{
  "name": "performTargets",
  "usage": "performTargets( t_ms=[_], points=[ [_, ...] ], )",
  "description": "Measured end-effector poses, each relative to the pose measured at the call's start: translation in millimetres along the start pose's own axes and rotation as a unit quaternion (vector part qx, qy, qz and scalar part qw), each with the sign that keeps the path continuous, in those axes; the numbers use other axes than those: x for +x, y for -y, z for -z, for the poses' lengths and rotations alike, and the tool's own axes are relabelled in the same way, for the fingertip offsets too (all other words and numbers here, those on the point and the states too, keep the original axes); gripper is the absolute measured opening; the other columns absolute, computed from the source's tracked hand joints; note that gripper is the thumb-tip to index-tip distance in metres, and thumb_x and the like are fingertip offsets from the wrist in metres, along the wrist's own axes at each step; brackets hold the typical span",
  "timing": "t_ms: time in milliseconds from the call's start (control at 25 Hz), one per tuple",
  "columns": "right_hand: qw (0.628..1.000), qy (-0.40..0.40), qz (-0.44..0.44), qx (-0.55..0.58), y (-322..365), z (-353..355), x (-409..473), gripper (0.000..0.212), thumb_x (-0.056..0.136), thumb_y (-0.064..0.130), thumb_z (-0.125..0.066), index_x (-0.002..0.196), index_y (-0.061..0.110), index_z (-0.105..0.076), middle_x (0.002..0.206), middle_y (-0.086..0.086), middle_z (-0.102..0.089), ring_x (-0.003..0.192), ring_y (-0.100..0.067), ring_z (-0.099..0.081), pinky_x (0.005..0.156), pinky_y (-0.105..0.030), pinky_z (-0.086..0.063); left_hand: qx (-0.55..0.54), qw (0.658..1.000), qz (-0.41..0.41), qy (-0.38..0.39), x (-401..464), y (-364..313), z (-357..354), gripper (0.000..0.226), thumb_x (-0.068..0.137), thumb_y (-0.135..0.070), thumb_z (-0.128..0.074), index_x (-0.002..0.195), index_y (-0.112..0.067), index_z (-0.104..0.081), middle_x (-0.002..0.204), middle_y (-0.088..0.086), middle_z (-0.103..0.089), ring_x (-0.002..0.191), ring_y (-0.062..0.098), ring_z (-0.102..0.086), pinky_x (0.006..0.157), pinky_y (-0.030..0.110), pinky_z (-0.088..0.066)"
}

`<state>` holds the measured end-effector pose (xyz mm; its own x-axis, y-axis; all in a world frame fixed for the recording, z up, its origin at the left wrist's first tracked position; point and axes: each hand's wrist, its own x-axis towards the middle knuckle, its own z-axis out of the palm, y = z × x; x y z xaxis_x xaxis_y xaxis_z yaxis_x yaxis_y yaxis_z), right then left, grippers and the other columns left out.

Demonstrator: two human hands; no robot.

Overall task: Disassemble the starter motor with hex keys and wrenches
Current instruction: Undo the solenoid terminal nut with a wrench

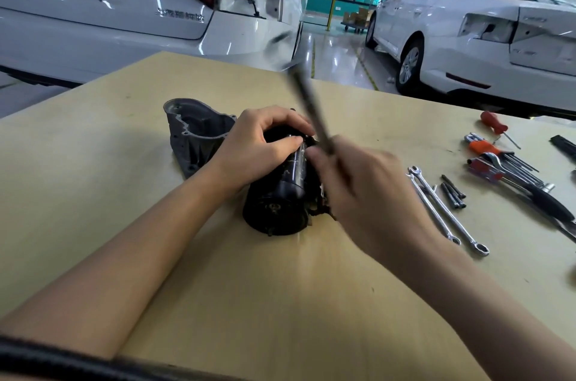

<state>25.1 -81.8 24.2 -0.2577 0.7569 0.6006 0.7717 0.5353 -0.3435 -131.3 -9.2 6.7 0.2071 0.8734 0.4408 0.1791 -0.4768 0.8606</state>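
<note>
Black cylindrical starter motor body lying mid-table on tan wooden bench, steadied by left hand curled over top. Right hand gripping blurred long dark metal tool. Probably loosening a fastener; next needs tip seated squarely.

Bright, even overhead light; glare streaks the white cars at eleven o'clock and the glossy floor. Right hand motion-blurred; edges bow.
</note>
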Motion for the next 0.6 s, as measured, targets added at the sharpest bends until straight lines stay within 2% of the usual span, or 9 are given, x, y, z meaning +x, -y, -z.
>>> performTargets(
  t_ms=[40, 80, 120, 240, 320, 400, 600],
  points=[
    [0.993, -0.069, -0.051, 0.078, -8, 4, -3, 0.035, 0.097, 0.036, -0.047, 0.068, 0.016, -0.045, 0.046, 0.008, -0.038, 0.044, -0.009, -0.037, 0.045, -0.020, -0.029, 0.005, 1.000, 0.003, -0.001, 0, 0, 0, 0.029, 0.083, 0.007, -0.062, 0.084, -0.021, -0.071, 0.104, 0.000, -0.071, 0.103, 0.007, -0.065, 0.092, 0.019, -0.048],
    [0.970, -0.126, -0.114, 0.175, -15, 8, -7, 0.036, 0.096, 0.037, -0.047, 0.067, 0.015, -0.049, 0.045, 0.008, -0.040, 0.041, -0.007, -0.037, 0.044, -0.017, -0.028, 0.012, 1.000, 0.005, 0.000, 0, -1, 0, 0.030, 0.084, 0.006, -0.062, 0.084, -0.022, -0.071, 0.105, -0.001, -0.070, 0.105, 0.007, -0.064, 0.094, 0.019, -0.048],
    [0.931, -0.161, -0.180, 0.275, -20, 10, -13, 0.037, 0.097, 0.037, -0.047, 0.066, 0.016, -0.053, 0.044, 0.007, -0.042, 0.041, -0.005, -0.037, 0.043, -0.016, -0.030, 0.018, 1.000, 0.007, 0.001, 0, -1, 0, 0.029, 0.084, 0.006, -0.062, 0.085, -0.021, -0.071, 0.106, -0.001, -0.070, 0.106, 0.007, -0.064, 0.095, 0.019, -0.048],
    [0.784, -0.197, -0.349, 0.474, -30, 7, -26, 0.036, 0.101, 0.030, -0.046, 0.071, 0.013, -0.055, 0.042, 0.006, -0.037, 0.040, -0.012, -0.041, 0.041, -0.020, -0.038, 0.019, 1.000, 0.005, 0.002, -1, -2, 1, 0.028, 0.084, 0.007, -0.062, 0.085, -0.019, -0.071, 0.107, 0.001, -0.070, 0.108, 0.009, -0.063, 0.098, 0.022, -0.047],
    [0.723, -0.193, -0.409, 0.522, -33, 1, -29, 0.035, 0.101, 0.028, -0.046, 0.073, 0.009, -0.055, 0.042, 0.004, -0.034, 0.040, -0.014, -0.041, 0.041, -0.023, -0.041, 0.018, 1.000, 0.007, 0.001, -1, -3, 1, 0.028, 0.085, 0.008, -0.061, 0.086, -0.018, -0.071, 0.107, 0.003, -0.070, 0.109, 0.011, -0.063, 0.099, 0.024, -0.047],
    [0.717, -0.182, -0.416, 0.529, -34, -3, -31, 0.034, 0.101, 0.028, -0.046, 0.076, 0.007, -0.055, 0.042, 0.004, -0.034, 0.040, -0.013, -0.042, 0.042, -0.024, -0.043, 0.020, 1.000, 0.009, -0.001, -1, -4, 1, 0.027, 0.085, 0.009, -0.061, 0.087, -0.016, -0.072, 0.108, 0.005, -0.070, 0.109, 0.012, -0.063, 0.099, 0.025, -0.047],
    [0.743, -0.172, -0.383, 0.522, -32, -7, -30, 0.034, 0.101, 0.029, -0.045, 0.077, 0.007, -0.056, 0.043, 0.003, -0.038, 0.041, -0.014, -0.046, 0.045, -0.025, -0.047, 0.020, 1.000, 0.007, 0.002, -1, -4, 1, 0.026, 0.085, 0.009, -0.061, 0.087, -0.015, -0.072, 0.107, 0.004, -0.070, 0.107, 0.012, -0.063, 0.098, 0.024, -0.048]
  ],
)
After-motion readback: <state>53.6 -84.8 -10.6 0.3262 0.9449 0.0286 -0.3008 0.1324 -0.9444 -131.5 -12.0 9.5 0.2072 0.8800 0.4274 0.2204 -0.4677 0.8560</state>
